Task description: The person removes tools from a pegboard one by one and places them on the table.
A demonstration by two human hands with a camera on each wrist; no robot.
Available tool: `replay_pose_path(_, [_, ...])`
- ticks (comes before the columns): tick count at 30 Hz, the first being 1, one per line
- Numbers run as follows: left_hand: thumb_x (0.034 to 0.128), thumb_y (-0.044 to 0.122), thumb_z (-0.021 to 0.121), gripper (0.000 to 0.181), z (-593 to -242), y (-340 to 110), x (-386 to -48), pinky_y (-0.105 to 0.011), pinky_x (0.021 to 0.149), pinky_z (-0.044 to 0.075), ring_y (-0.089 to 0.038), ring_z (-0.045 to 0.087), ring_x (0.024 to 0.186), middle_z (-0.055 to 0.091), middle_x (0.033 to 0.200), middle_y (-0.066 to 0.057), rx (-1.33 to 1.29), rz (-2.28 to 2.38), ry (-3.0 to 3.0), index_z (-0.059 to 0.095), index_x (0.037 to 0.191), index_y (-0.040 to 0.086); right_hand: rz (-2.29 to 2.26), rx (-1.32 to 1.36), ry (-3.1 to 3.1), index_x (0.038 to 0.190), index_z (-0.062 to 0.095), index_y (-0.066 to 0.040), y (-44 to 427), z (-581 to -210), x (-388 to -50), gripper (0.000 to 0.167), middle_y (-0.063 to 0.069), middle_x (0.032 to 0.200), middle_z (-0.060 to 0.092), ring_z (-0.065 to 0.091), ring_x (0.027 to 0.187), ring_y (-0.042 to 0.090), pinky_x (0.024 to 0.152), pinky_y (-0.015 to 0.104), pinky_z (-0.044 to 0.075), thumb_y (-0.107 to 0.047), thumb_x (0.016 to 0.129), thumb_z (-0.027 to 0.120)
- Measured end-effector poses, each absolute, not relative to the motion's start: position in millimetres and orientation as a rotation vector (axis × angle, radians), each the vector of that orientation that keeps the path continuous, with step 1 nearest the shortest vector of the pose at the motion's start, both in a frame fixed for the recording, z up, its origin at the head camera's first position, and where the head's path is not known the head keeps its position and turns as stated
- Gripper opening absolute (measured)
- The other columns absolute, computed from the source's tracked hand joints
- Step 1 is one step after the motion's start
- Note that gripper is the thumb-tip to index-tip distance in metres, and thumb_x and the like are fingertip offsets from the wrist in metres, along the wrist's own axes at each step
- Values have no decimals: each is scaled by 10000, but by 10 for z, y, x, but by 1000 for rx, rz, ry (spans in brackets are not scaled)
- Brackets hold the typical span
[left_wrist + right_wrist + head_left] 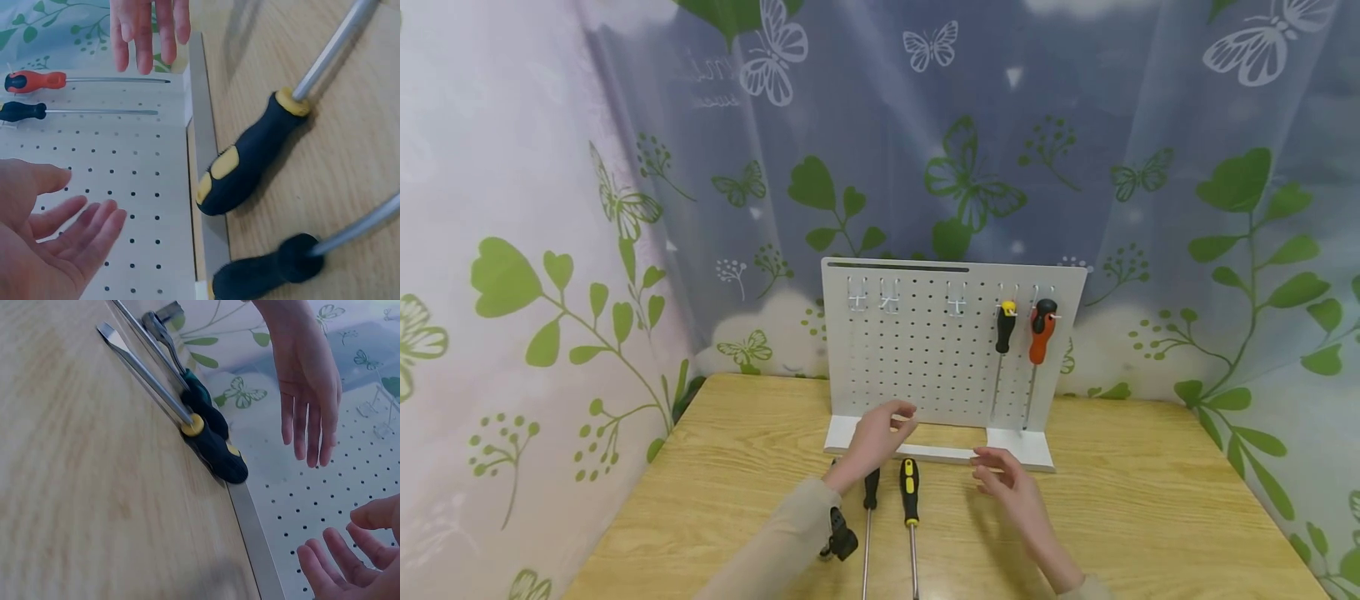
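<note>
Left hand (880,431) and right hand (1011,487), fingers relaxed, slightly parted, hung near perforated pegboard (917,358); metal-shafted, yellow-inlaid screwdriver (910,492) lay on grained tabletop (1150,500).

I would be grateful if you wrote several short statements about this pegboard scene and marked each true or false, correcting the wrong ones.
1. A pegboard stands upright on the table. True.
2. Only one screwdriver hangs on the pegboard. False: two hang there, an orange-handled screwdriver and a yellow-topped screwdriver.
3. A yellow-patched screwdriver lies on the table. True.
4. Each hand grips a tool. False: the left hand and the right hand hold nothing.
5. In the head view, three hooks left of the hanging screwdrivers are empty. True.
</note>
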State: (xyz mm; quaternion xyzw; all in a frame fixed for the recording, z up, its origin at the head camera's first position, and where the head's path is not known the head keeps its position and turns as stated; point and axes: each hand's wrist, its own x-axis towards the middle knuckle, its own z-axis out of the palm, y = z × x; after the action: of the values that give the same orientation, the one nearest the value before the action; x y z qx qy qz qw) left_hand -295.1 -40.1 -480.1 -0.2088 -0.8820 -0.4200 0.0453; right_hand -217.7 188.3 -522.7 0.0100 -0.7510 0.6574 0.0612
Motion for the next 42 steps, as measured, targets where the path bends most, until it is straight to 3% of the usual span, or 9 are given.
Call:
replay_pose_path(7, [1054, 230, 572, 313, -4708, -268, -3058, -380, 899, 594, -254, 678, 1089, 685, 1256, -90, -670, -1401, -2629, 651, 1304, 59, 1824, 104, -2248, 1322, 575, 73, 2073, -5191, -2363, 339, 285, 1281, 630, 644, 1007, 113, 835, 212, 580, -29, 1001, 615])
replay_pose_path(15, [1068, 280, 540, 350, -4580, -101, -3199, -394, 971, 570, -258, 659, 1154, 660, 1316, -90, -693, -1447, -2612, 631, 1338, 76, 1637, 73, -2297, 1412, 529, 28, 2230, -5102, -2638, 404, 259, 1352, 601, 599, 1184, 384, 860, 79, 474, -64, 1024, 593])
replay_pose_path(18, [1071, 289, 532, 353, -4530, -38, -3235, -375, 987, 564, -251, 657, 1161, 658, 1321, -85, -711, -1482, -2579, 627, 1342, 84, 1605, 50, -2303, 1436, 511, 3, 2265, -5071, -2768, 413, 238, 1376, 591, 574, 1235, 402, 917, 154, 482, -74, 1035, 577])
replay_pose_path(24, [1071, 271, 532, 342, -4425, 109, -3299, -318, 1003, 549, -227, 661, 1145, 670, 1301, -78, -732, -1562, -2501, 627, 1343, 87, 1610, 49, -2276, 1442, 495, -11, 2293, -5043, -2985, 405, 231, 1397, 571, 541, 1286, 391, 1054, 499, 466, -81, 1047, 553])
replay_pose_path(26, [1071, 264, 530, 337, -4403, 159, -3320, -310, 1004, 548, -224, 662, 1141, 671, 1298, -79, -735, -1581, -2477, 626, 1340, 85, 1628, 55, -2259, 1441, 490, -1, 2293, -5049, -3046, 403, 242, 1399, 564, 538, 1287, 400, 1067, 530, 456, -77, 1049, 547])
replay_pose_path(29, [1070, 270, 531, 337, -4365, 226, -3349, -291, 999, 547, -210, 664, 1136, 672, 1300, -73, -726, -1596, -2465, 626, 1338, 90, 1650, 69, -2245, 1449, 478, 13, 2285, -5062, -3115, 407, 257, 1404, 551, 533, 1282, 403, 1071, 492, 468, -79, 1056, 532])
replay_pose_path(37, [1067, 287, 533, 354, -4238, 352, -3388, -303, 983, 556, -221, 650, 1172, 662, 1322, -79, -716, -1622, -2454, 618, 1348, 90, 1732, 103, -2226, 1421, 468, 77, 2275, -5094, -3212, 395, 283, 1404, 530, 541, 1280, 392, 998, 236, 516, -156, 1107, 416])
replay_pose_path(42, [1074, 306, 519, 370, -4177, 426, -3396, -291, 965, 565, -203, 659, 1164, 667, 1319, -74, -721, -1687, -2404, 611, 1364, 96, 1766, 143, -2154, 1349, 514, 118, 2253, -5100, -3183, 369, 323, 1308, 570, 612, 1115, 142, 927, 172, 513, -140, 1103, 415])
